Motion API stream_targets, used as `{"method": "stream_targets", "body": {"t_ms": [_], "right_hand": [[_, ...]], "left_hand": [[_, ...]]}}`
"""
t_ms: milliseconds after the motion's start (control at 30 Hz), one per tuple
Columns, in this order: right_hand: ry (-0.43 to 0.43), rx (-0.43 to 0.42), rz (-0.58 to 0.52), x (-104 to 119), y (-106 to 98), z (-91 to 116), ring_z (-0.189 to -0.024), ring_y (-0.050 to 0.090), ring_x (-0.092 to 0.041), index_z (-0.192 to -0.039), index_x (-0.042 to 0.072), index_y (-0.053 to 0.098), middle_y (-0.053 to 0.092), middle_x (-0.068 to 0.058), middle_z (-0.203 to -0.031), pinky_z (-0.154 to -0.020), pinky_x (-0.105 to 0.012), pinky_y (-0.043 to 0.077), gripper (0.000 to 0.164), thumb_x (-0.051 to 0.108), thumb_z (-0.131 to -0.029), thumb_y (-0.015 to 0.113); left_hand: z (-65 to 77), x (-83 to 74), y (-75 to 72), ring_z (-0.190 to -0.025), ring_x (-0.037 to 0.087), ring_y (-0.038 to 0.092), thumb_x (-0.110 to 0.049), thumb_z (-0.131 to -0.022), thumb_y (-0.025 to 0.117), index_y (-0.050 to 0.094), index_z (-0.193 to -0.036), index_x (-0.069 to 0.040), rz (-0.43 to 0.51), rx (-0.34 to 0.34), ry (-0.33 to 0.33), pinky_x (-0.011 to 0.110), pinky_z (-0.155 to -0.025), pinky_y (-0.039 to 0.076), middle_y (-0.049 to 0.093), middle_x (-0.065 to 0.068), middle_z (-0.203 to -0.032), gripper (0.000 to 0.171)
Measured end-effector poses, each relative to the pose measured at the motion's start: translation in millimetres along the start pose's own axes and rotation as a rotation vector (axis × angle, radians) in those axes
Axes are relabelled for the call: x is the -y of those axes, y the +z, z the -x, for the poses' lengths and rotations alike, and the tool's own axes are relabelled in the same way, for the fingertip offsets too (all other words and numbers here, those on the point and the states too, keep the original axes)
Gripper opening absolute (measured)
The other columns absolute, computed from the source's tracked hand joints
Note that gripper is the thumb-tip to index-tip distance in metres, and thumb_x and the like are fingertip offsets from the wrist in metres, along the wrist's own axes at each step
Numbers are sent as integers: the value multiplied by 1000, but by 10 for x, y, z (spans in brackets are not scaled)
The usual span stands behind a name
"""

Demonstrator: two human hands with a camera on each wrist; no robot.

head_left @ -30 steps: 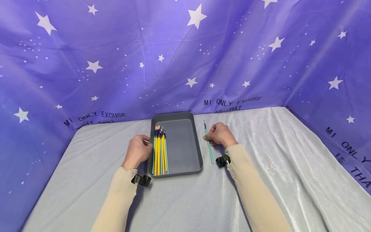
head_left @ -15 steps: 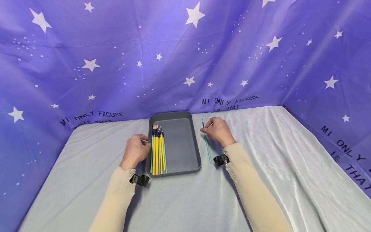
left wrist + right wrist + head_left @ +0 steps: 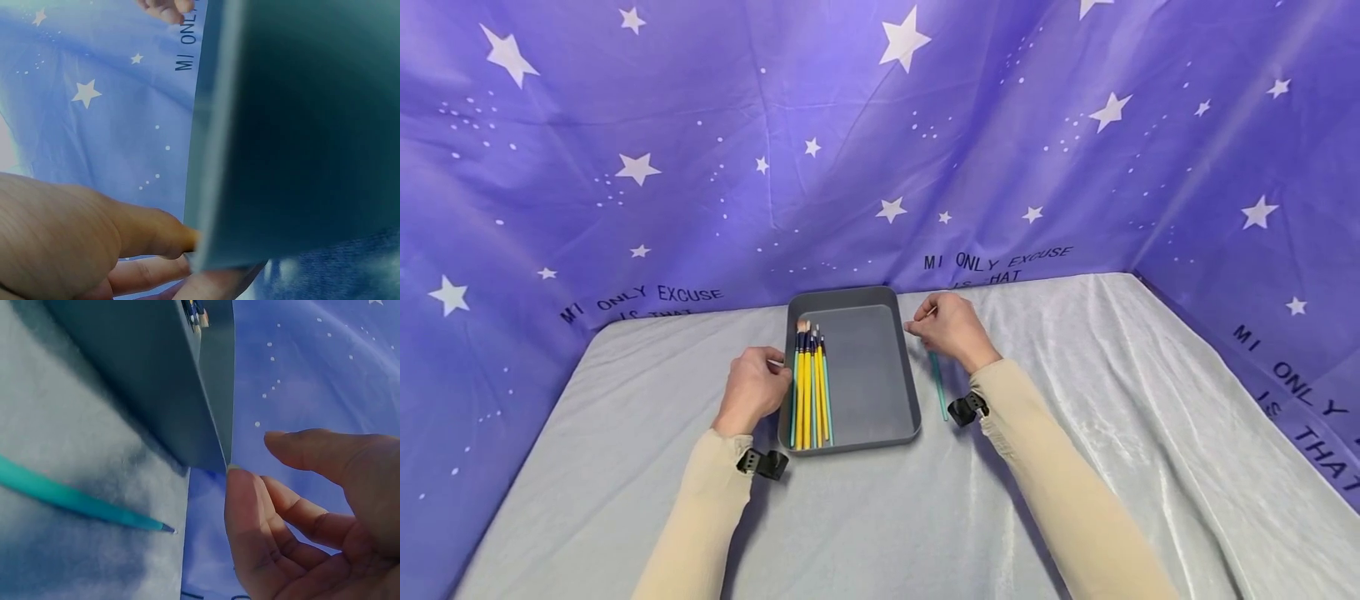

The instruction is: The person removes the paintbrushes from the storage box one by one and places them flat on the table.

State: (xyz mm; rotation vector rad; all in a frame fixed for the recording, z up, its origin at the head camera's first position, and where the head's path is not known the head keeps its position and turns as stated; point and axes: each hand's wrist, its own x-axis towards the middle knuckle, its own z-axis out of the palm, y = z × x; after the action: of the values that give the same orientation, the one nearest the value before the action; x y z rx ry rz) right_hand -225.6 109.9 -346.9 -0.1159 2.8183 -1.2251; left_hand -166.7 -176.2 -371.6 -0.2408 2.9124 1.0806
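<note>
My left hand (image 3: 752,387) pinches the left wall of a dark grey rectangular tray (image 3: 868,367); in the left wrist view its thumb (image 3: 153,232) meets the wall's edge. Several paintbrushes (image 3: 811,392) with yellow and turquoise handles lie side by side in the tray's left part, bristles to the far side. Beside the tray's right wall is my right hand (image 3: 951,329), thumb and index finger apart, nothing between them. Its index fingertip (image 3: 240,481) appears to touch the rim. A turquoise paintbrush (image 3: 938,387) lies on the cloth below this hand, which hides its tip in the head view.
A pale grey velvety cloth (image 3: 880,517) covers the table. Purple curtains (image 3: 820,100) with white stars hang behind it and at both sides. A dark wrist camera (image 3: 967,408) sits on the right sleeve, and another camera (image 3: 763,464) on the left.
My right hand has left the single turquoise paintbrush on the cloth and moved up and left to the tray's right rim. The left hand stays at the tray.
</note>
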Motion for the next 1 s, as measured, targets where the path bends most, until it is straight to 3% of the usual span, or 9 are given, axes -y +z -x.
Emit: {"method": "stream_targets", "body": {"t_ms": [233,433,667,767,900,1000], "right_hand": [[-35,-33,57,183,126,17,-61,68,-13,-89,8,72,77,-7,-79,-62,-28,54,19,25,-87,79],[-48,-36,129,299,206,34,-73,68,-19,-88,10,73,77,-6,-86,-73,-36,56,19,26,-85,82],[-77,58,186,472,304,37,-78,66,-19,-88,10,70,73,-4,-88,-80,-37,55,22,28,-85,82],[-95,86,203,548,356,31,-69,62,-15,-77,13,67,69,1,-74,-76,-33,54,23,28,-85,83],[-80,133,201,644,431,34,-51,51,-10,-56,17,55,54,6,-51,-60,-26,46,42,29,-84,83],[-55,173,193,714,496,32,-43,44,-7,-49,19,45,44,8,-43,-53,-23,41,53,29,-85,83]], "left_hand": [[7,-4,7,-92,32,72,-10,-94,60,68,-124,4,2,-4,-11,40,-74,59,74,22,-109,33],[5,-40,40,-93,32,72,-11,-95,60,67,-124,4,15,13,-11,40,-75,59,73,23,-111,34],[-1,-32,26,-92,32,72,-10,-94,60,69,-122,4,7,4,-7,39,-73,59,74,22,-109,32],[0,-27,10,-93,32,72,-10,-93,59,69,-121,4,5,0,-7,39,-74,59,74,22,-108,32],[8,-23,-2,-93,32,72,-10,-94,60,69,-122,4,6,-2,-8,39,-74,59,74,22,-109,32],[13,-16,-5,-93,32,71,-10,-94,60,68,-122,4,11,1,-17,39,-73,59,73,22,-109,32]]}}
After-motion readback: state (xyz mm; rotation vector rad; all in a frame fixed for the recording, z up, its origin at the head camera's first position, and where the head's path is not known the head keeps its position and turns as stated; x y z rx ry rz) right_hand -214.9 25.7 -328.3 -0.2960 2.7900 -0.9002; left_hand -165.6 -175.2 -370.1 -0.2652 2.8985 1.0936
